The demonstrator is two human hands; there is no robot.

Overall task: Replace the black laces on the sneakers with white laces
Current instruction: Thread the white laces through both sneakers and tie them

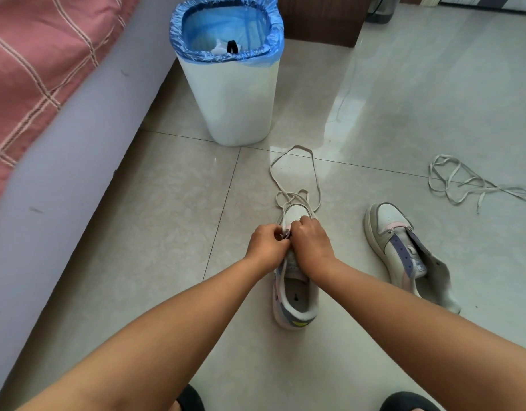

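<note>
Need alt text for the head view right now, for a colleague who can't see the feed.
Both hands, left hand and right hand, pinch a white lace at the eyelets of a sneaker on the tiled floor. A second, unlaced sneaker lies to its right, another white lace beyond it, and a blue-lined white bin stands ahead.

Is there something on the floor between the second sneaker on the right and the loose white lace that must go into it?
Nothing visible. Only bare floor tile lies between the unlaced sneaker and the spare white lace beyond its toe. Both hands, left and right, are busy at the other sneaker.
</note>
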